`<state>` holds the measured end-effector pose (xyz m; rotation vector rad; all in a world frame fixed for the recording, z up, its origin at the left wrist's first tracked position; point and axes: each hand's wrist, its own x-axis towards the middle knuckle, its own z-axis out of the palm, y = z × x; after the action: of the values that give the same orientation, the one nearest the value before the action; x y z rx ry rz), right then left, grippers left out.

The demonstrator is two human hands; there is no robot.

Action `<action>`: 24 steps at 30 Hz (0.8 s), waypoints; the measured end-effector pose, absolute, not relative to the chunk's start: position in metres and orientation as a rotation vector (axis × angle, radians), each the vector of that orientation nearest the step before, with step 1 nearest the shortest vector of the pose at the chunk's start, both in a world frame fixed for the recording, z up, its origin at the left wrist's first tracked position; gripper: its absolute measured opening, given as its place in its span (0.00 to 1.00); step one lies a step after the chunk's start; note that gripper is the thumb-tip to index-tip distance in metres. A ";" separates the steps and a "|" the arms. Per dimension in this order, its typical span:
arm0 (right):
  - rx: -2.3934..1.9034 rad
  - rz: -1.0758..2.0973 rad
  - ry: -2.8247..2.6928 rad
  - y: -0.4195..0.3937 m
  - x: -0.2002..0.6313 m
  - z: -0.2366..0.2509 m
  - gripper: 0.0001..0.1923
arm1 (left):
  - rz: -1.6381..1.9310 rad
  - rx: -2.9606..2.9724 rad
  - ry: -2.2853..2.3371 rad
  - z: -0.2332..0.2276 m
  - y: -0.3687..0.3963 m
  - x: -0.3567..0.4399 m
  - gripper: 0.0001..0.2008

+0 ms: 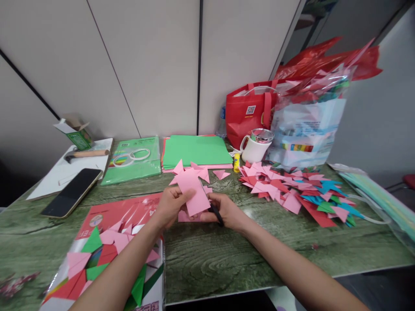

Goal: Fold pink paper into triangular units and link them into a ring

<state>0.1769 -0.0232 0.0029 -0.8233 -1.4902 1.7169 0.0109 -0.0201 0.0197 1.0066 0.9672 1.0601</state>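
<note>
Both hands at one pink paper sheet, above the worktop's near centre.

Left hand (170, 207) fingers pinch the pink sheet (193, 193) at its left edge; right hand (227, 211) grips black scissors (215, 213) under the sheet's lower right corner. Sheet's long axis tilts away-left. Beyond the sheet lies green paper (196, 151).

Phone (71, 192) at left on bench (227, 255); paper stack (196, 151) behind hands (197, 207); mug (256, 146) right of stack; folded pieces (292, 192) further right, bags (285, 116) behind.

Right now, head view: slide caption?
Left hand holds a pink paper sheet; right hand grips black scissors over a green wood-grain table.
</note>
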 end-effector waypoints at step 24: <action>-1.516 0.775 -1.799 -0.005 0.206 0.011 0.21 | 1.165 1.016 1.015 0.021 -0.017 0.012 0.13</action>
<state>0.2061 -0.0052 0.0106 -1.5164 -1.7986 0.7754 0.0121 -0.0171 0.0205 1.0156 1.0152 1.1646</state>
